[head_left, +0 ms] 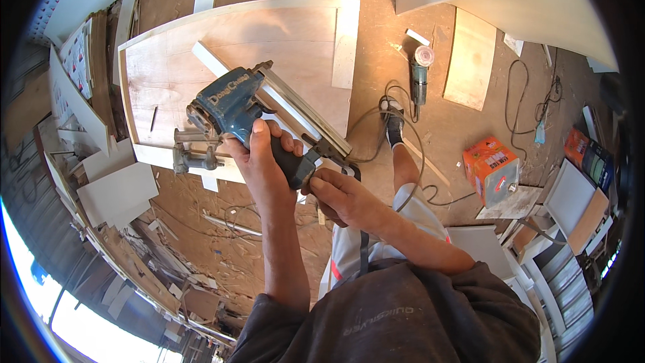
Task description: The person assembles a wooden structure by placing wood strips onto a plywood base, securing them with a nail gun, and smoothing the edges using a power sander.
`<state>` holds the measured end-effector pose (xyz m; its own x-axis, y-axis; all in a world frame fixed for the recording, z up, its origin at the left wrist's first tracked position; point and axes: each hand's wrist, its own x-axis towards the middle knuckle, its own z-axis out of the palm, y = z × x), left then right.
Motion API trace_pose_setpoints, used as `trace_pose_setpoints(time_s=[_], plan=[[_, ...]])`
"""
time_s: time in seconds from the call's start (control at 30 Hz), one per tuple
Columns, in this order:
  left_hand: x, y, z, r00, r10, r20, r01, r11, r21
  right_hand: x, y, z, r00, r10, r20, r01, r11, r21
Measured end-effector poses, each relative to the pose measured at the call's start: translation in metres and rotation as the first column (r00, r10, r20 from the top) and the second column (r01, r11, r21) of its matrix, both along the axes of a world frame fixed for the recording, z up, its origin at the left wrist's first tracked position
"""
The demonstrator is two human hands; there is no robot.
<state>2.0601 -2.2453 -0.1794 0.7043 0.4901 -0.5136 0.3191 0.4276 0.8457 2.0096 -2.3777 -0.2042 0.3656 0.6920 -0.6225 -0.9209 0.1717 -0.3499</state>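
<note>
A blue nail gun (232, 104) with a long silver magazine is held up in front of me, above a wooden panel. My left hand (259, 158) is wrapped round its dark handle, thumb along the near side. My right hand (339, 195) is closed at the lower end of the handle, its fingers pinched together; what lies between them is hidden. Beneath the gun, the light plywood panel (282, 33) with a pale wood frame lies low over the floor. A white strip (209, 59) rests across it, partly covered by the gun. A greyish tool (193, 154) sits at the panel's near edge.
An angle grinder (419, 84) lies on the floor right of the panel, beside a plywood offcut (470, 59). Dark cable and hose (420, 148) loop around my foot (393, 121). An orange box (490, 168) stands at right. Board scraps (121, 191) crowd the left.
</note>
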Motion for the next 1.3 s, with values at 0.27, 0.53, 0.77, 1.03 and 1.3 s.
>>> trace_pose_setpoints(time_s=[0.27,0.53,0.77,1.03,1.3], plan=[[-0.001,-0.037,-0.016,0.928,-0.373,0.008,0.373,0.927,0.044,0.034,-0.058,0.029,0.693,0.401,0.598,0.229,0.665,-0.711],[0.03,-0.105,-0.071,0.581,-0.811,-0.072,0.811,0.584,-0.024,0.09,-0.107,-0.061,0.901,-0.107,0.42,0.349,0.755,-0.555],[0.173,-0.087,-0.211,0.644,-0.644,-0.414,0.736,0.374,0.564,0.135,-0.183,-0.222,0.979,-0.025,0.205,0.16,0.721,-0.675],[0.275,-0.08,-0.341,0.523,-0.616,-0.589,0.479,-0.359,0.801,0.199,-0.201,-0.335,0.825,-0.553,-0.114,0.522,0.824,-0.221],[0.265,-0.082,-0.36,0.604,-0.531,-0.594,0.479,-0.354,0.803,0.213,-0.193,-0.43,0.867,-0.444,-0.225,0.485,0.856,0.181]])
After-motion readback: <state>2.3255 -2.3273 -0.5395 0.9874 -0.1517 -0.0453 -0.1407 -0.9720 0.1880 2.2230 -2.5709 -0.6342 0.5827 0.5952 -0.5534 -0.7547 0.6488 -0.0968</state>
